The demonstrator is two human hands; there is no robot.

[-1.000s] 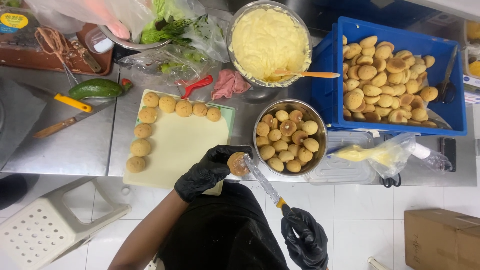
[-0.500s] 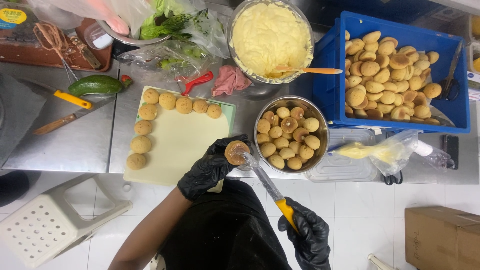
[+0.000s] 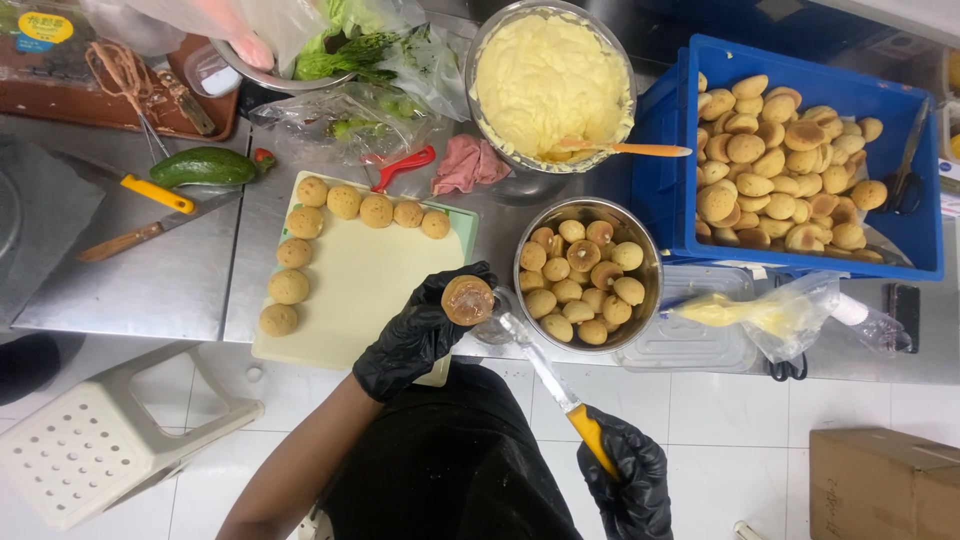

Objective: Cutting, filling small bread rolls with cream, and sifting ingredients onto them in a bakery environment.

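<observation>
My left hand [image 3: 415, 335], in a black glove, holds a small round bun [image 3: 467, 300] with its hollowed top facing up, over the near edge of a pale cutting board [image 3: 365, 290]. My right hand [image 3: 628, 478], also gloved, grips the yellow handle of a knife [image 3: 545, 375] whose blade tip points toward the bun. Right beside the bun stands a steel bowl [image 3: 645, 262] filled with several similar buns. More buns [image 3: 345, 202] lie in a row along the board's far and left edges.
A large steel bowl of yellow cream [image 3: 548, 80] with an orange-handled spoon stands behind. A blue crate [image 3: 930, 245] of buns is at the right, a piping bag [image 3: 770, 315] in front of it. Knives [image 3: 150, 190], a cucumber [image 3: 205, 167] and bagged greens [image 3: 350, 60] lie at left; a white stool [image 3: 90, 455] and cardboard box [image 3: 880, 485] sit below.
My left hand has lifted and turned the bun so its hollow faces up. The knife has drawn back toward me, its blade now clear of the bun.
</observation>
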